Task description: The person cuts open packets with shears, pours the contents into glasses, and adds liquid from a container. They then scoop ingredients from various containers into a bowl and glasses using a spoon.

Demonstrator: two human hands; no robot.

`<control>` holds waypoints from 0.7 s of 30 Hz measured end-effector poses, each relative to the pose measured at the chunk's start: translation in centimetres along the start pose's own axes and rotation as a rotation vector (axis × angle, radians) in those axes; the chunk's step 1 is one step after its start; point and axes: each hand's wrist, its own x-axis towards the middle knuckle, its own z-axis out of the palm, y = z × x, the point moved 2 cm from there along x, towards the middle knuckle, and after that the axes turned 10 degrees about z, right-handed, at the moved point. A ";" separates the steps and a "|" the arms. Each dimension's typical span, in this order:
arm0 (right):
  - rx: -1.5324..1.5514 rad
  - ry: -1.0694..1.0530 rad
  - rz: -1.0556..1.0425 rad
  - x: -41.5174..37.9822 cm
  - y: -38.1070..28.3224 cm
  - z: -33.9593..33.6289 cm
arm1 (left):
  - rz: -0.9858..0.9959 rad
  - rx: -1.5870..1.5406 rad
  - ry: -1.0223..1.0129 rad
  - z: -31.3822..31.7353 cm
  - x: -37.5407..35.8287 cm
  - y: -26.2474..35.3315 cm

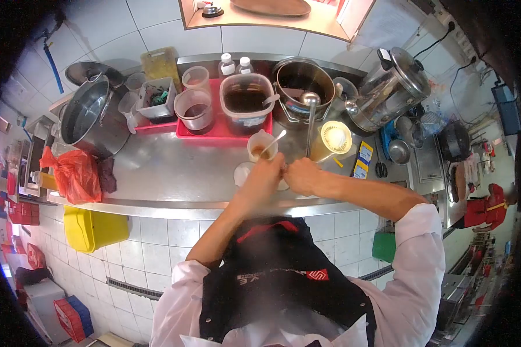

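My left hand [265, 174] and my right hand [302, 176] meet over the steel counter, knuckles close together. Both have closed fingers; what lies between them, if anything, is hidden. Just beyond my left hand stands a small clear cup [255, 141] with brown liquid, and a white spoon [276, 139] leans out of it. A round whitish thing [241, 175] sits partly behind my left wrist. Right of my right hand is a clear jug topped by a pale yellow citrus juicer [336, 137]. A ladle [310, 99] rests with its long handle reaching down toward my right hand.
A red tray [186, 132] carries tubs of dark liquid. Behind it are a dark-filled pot [333, 87] and bottles. A large steel pot [92, 118] and orange plastic bag [78, 176] stand left; a steel urn [388, 92], scissors [380, 169] and yellow-blue packets [362, 159] lie right.
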 end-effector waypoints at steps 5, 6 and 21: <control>-0.034 -0.022 -0.013 0.4 0.4 0.4 | 0.082 0.117 -0.007 -0.2 -0.1 0.4; -0.051 -0.029 -0.031 0.5 0.5 0.6 | 0.114 0.123 0.026 -0.2 -0.2 0.4; -0.037 0.259 -0.082 0.1 0.4 2.5 | 0.108 0.124 -0.006 0.5 0.3 -1.1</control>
